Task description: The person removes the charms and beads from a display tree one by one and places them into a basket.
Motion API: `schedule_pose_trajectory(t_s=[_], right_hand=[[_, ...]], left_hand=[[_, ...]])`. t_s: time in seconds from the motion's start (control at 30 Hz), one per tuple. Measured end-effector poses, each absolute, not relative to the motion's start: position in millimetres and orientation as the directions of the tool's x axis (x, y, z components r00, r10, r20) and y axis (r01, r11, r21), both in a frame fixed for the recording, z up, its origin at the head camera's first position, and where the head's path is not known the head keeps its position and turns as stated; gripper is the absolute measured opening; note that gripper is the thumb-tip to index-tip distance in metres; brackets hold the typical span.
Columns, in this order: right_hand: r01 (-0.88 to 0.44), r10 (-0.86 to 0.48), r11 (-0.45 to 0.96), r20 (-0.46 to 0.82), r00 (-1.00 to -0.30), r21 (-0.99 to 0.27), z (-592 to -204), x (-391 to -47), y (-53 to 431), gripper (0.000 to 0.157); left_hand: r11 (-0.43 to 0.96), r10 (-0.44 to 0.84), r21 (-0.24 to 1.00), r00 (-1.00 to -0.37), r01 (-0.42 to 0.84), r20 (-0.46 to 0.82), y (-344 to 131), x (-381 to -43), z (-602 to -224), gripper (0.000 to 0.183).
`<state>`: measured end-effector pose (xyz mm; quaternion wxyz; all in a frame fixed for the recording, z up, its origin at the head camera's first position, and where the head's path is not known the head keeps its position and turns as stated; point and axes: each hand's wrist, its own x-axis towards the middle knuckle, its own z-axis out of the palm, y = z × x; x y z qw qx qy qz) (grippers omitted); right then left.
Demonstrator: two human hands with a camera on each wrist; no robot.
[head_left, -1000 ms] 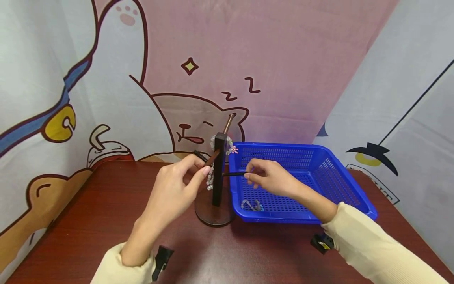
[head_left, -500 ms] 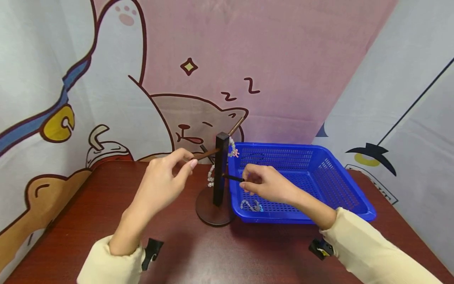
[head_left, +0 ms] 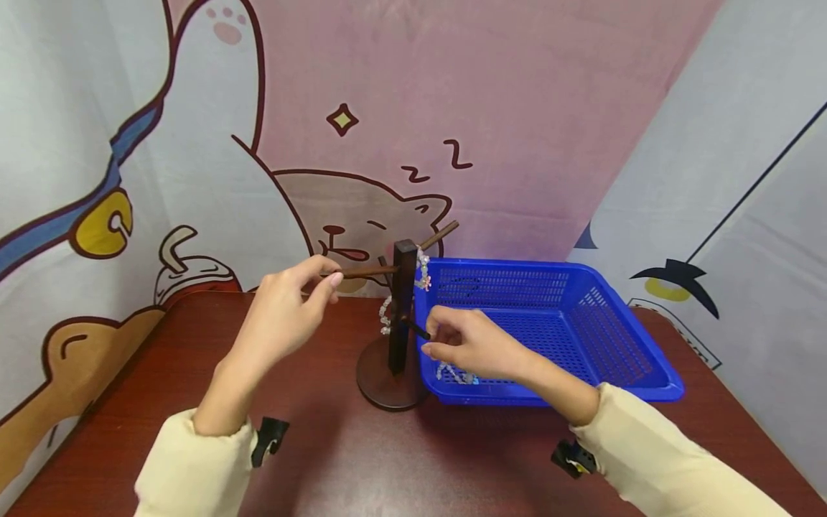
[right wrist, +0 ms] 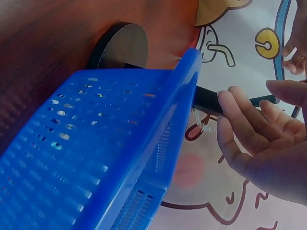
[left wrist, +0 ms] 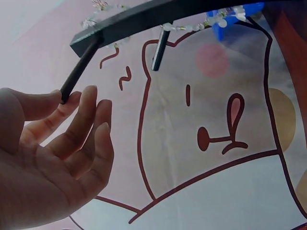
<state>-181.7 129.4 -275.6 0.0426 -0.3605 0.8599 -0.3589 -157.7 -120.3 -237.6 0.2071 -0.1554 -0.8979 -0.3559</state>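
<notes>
Just left of the blue basket, the dark wooden stand rises upright from the table, with a pale beaded strand hanging on the side toward the basket. Its upper rod points away from the basket, its end pinched between the left hand's thumb and finger. The right hand, by the basket's left side, likewise pinches the lower rod at its tip.
</notes>
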Motion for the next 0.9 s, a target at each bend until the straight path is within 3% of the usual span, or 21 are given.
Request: schedule_pose_trajectory(t_s=[0.9], right_hand=[[-0.628,-0.685,0.447,0.208,-0.698,-0.637,-278,-173,105,0.016]], left_hand=[[0.717,0.106,0.589,-0.892,0.374,0.439,-129,-183,-235,0.020]])
